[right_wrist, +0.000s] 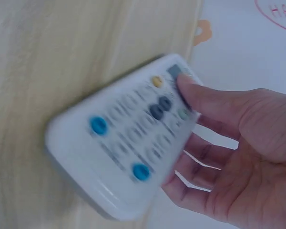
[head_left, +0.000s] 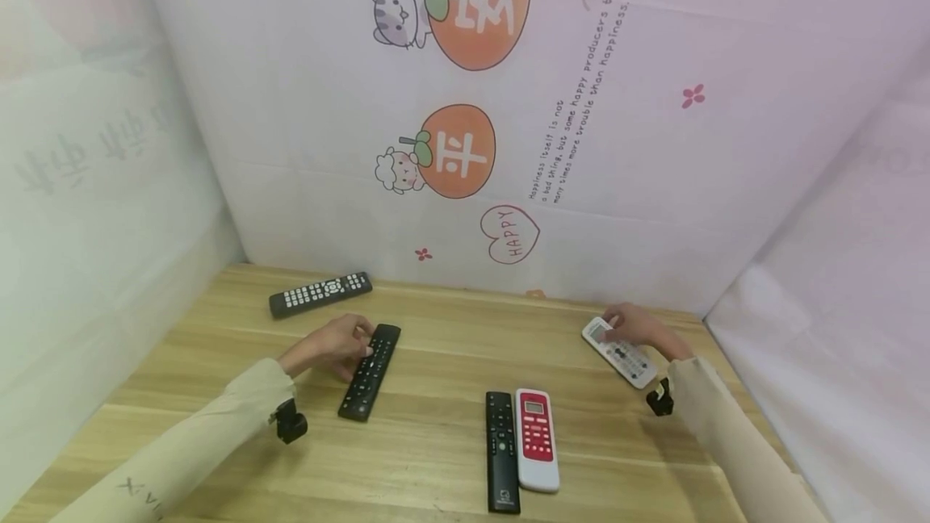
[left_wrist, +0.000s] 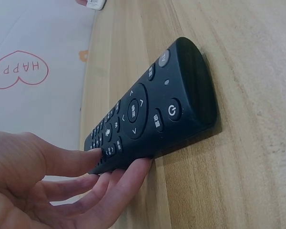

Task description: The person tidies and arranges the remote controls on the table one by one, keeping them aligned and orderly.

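Observation:
My left hand grips a black remote control from its left side. In the left wrist view the thumb lies on its button face and the fingers curl under its edge, with the power-button end close over the wood. Over at the right, my right hand holds a white air-conditioner remote with a small grey screen. The right wrist view shows the thumb near that screen and the fingers behind the remote, which slants over the table.
A black remote with white buttons lies at the back left. Front and centre, another black remote lies beside a red and white remote. White printed cloth walls the wooden table at the back and sides.

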A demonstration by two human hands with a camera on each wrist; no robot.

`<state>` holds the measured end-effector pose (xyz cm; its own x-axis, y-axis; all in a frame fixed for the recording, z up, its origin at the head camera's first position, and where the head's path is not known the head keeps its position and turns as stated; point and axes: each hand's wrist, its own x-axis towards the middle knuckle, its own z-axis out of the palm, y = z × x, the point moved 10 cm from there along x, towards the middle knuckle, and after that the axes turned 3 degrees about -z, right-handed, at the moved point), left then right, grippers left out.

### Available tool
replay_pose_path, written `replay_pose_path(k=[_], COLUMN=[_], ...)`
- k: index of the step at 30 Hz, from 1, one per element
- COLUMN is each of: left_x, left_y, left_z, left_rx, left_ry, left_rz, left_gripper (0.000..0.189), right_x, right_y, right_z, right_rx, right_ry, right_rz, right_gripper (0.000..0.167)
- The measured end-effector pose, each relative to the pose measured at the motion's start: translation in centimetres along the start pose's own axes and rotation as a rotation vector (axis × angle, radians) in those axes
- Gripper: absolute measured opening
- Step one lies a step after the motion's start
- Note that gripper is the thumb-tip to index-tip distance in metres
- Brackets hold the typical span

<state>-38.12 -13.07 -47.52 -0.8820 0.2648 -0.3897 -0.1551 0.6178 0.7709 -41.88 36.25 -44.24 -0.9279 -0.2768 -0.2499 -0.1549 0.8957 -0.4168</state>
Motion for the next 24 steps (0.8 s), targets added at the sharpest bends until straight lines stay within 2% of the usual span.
replay_pose_path(k=[5,10,16,24], left_x=[-0.1,0.0,0.1,0.0], left_y=[0.2,0.0,-0.1,0.1], left_z=[-0.1,0.1,0.1,0.1], left_rx=[0.015,0.005,0.004,0.0], left_ry=[0.005,0.001,0.0,-0.017], left_rz=[0.004,0.0,-0.003,0.005], left_gripper=[0.048,0.048,0.048,0.048], right_x=[-0.1,-0.6,-1.0,-1.4], right_y=[-0.1,0.1,-0.3,-1.1], right_z=[-0.2,0.0,0.3,0.8], right_rx=[0.104,0.188,0.318,0.465], right_ry=[-0.035,-0.051,-0.045,-0.059], right_rz=[0.066,0.113,0.073,0.02], right_gripper=[0.044,0.047,0.049,0.061])
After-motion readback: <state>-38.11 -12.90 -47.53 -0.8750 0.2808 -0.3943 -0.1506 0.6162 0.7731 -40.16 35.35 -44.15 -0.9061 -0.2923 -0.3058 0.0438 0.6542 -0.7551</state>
